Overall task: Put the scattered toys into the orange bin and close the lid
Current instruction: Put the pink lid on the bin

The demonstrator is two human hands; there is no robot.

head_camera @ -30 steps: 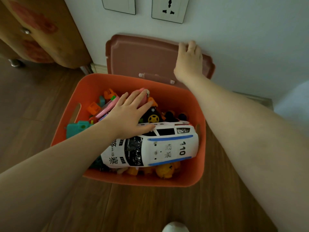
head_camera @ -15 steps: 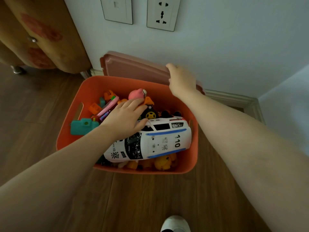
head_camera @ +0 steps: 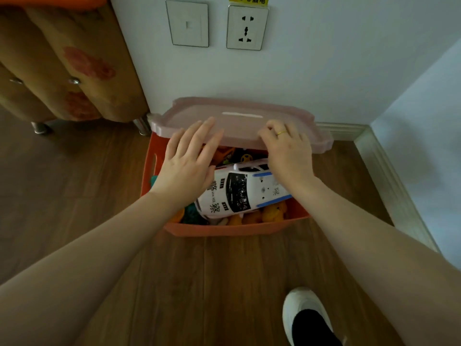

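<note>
The orange bin (head_camera: 232,229) stands on the wooden floor against the wall, full of toys. A white toy police car (head_camera: 239,193) lies on top, with yellow toys (head_camera: 273,212) beneath it near the front wall. The pale pink lid (head_camera: 239,121) is tipped forward and covers the back half of the bin. My right hand (head_camera: 287,151) grips the lid's front edge, fingers curled over it. My left hand (head_camera: 189,161) lies flat with fingers apart, fingertips on the lid's front edge, palm above the toys.
A wooden cabinet on metal legs (head_camera: 62,71) stands to the left. A switch plate (head_camera: 187,24) and a socket (head_camera: 247,27) are on the wall above. A skirting board (head_camera: 389,176) runs along the right. My white shoe (head_camera: 306,315) is at the bottom right.
The lid has swung from leaning against the wall to tipping forward over the bin. My left hand rose off the police car to the lid's edge. The camera moved back.
</note>
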